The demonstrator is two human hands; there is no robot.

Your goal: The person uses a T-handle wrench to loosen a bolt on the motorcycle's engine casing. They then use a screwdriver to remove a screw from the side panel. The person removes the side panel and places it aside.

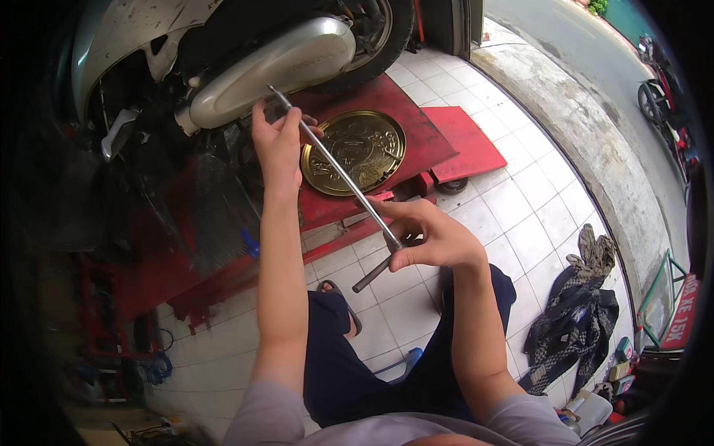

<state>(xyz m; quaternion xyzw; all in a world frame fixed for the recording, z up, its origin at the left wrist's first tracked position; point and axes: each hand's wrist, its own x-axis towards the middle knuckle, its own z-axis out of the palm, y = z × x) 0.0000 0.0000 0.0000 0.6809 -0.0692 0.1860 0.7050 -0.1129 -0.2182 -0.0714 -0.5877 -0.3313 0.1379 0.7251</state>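
A long, thin T-handle wrench slants across the middle, its tip up at the left and its dark crossbar down at the right. My left hand is closed on the shaft just below the tip, with thumb and fingers against the metal. At the lower end, my right hand grips the wrench where the shaft meets the crossbar. Just past the tip is the silver side cover of a scooter. Behind the shaft, a round gold tray with a raised pattern holds a few small dark parts.
The scooter's rear wheel stands over a red lift platform with a red ramp. A dark checked cloth lies on white floor tiles to the right. Beyond the kerb, a motorbike stands by the road.
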